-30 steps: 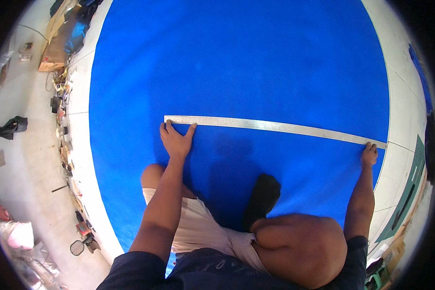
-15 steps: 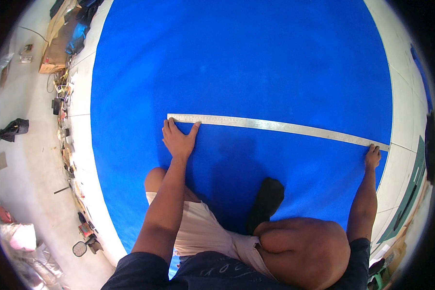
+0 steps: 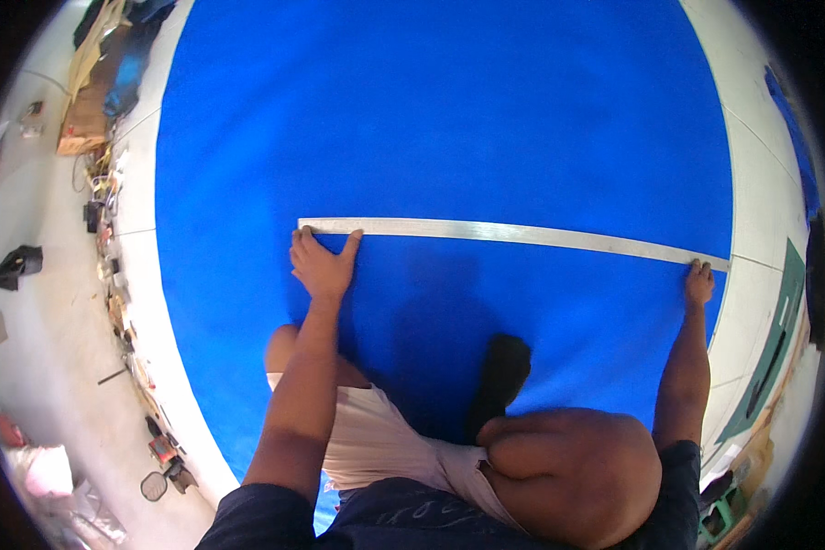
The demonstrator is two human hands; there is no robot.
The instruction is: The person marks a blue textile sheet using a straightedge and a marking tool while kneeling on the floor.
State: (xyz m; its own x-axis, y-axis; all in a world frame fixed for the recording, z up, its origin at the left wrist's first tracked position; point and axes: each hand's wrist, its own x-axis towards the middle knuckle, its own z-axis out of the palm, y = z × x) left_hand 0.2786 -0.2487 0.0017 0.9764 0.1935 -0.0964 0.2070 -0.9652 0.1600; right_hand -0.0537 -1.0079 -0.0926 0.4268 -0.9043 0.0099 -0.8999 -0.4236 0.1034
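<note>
A long flat metal ruler [image 3: 495, 231] lies across a large blue sheet of cloth [image 3: 431, 119], its right end close to the sheet's right edge. At the ruler's left end, my left hand [image 3: 324, 269] holds it down, with thumb and fingertips set apart on its near edge. My right hand [image 3: 699, 284] has its bent fingertips on the ruler near the right end. Part of the ruler's ends is hidden under the fingers. Between my arms, my bent knee and a dark-socked foot [image 3: 504, 371] rest on the cloth.
Pale floor tiles [image 3: 752, 192] border the sheet. Along the left lie small tools and odds and ends [image 3: 110, 284], a cardboard box [image 3: 84, 124] and a black crumpled bag [image 3: 14, 267]. A green mat [image 3: 768, 357] with a dark strip lies at the right.
The whole view has shifted slightly, so most things sit a little further left. Both hands stay on the ruler, which keeps about the same place on the cloth.
</note>
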